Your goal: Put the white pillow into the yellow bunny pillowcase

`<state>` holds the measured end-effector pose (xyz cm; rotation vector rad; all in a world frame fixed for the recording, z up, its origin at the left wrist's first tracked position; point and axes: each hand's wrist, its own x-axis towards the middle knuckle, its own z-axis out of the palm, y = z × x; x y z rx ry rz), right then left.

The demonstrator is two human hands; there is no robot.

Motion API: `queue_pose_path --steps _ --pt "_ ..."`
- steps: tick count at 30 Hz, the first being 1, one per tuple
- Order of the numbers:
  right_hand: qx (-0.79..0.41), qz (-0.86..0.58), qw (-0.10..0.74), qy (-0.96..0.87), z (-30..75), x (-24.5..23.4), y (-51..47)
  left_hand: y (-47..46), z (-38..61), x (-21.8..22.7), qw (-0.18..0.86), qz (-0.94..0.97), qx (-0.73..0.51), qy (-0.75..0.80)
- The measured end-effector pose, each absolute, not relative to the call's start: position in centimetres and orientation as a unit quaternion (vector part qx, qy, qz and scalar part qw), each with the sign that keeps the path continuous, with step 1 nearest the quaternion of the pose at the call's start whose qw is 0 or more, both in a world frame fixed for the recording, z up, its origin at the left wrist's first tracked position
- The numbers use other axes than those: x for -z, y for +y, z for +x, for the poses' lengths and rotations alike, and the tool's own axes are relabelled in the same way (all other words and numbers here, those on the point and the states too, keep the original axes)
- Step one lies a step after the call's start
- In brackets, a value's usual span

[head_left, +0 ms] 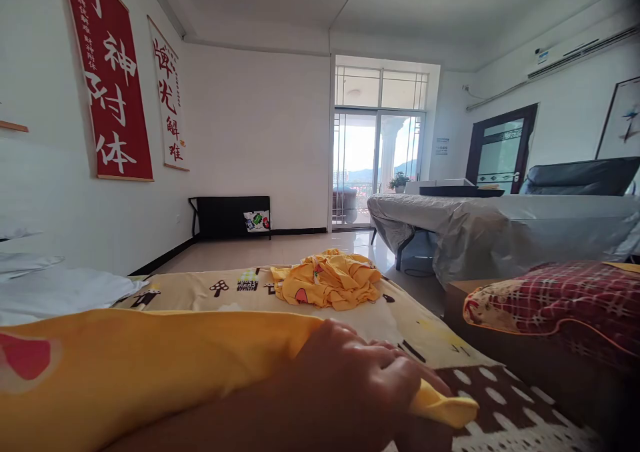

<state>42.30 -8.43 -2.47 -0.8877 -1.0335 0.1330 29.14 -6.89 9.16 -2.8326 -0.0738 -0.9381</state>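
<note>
Fingers [403,371] of the left hand [360,375] were clenched round yellow printed fabric [165,345], whose gathered end was left jutting past them.

In the head view, the fabric was stretched across the foreground from the left edge to the hand, above a cream-and-brown patterned bedspread [190,287]. The right hand could not be made out clearly enough for its hold to be told. A crumpled heap of yellow printed cloth [330,282] was seen on the bedspread's far part, apart from the hand. White bedding [65,289] was bunched at left; at right, a red plaid quilt [555,299] was seen.
</note>
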Motion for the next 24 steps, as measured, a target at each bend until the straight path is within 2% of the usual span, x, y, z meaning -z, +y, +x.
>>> queue_pose_path --steps 5,9,12,15,18,20,24 --pt "-0.115 -0.415 0.783 -0.449 41.9 1.1 -9.6 -7.2 28.9 -10.8 -0.060 -0.955 0.260 -0.133" --pt "-0.069 -0.443 0.788 -0.423 41.6 0.3 -9.5 -7.4 28.7 -11.3 -0.169 -0.936 0.260 -0.166" --pt "-0.036 -0.486 0.790 -0.373 41.9 0.6 -9.1 -7.1 28.9 -11.2 -0.167 -0.922 0.287 -0.201" --pt "-0.032 -0.485 0.805 -0.342 42.5 0.8 -8.6 -6.5 29.0 -11.4 -0.086 -0.917 0.320 -0.222" --pt "-0.054 -0.470 0.812 -0.342 42.8 0.7 -8.1 -6.0 29.0 -11.8 -0.023 -0.923 0.270 -0.274" --pt "-0.067 -0.469 0.815 -0.333 42.8 0.7 -7.8 -5.8 28.9 -12.0 -0.043 -0.925 0.245 -0.288" --pt "-0.105 -0.452 0.829 -0.312 43.3 0.9 -7.5 -5.6 28.6 -12.3 -0.183 -0.911 0.277 -0.243"
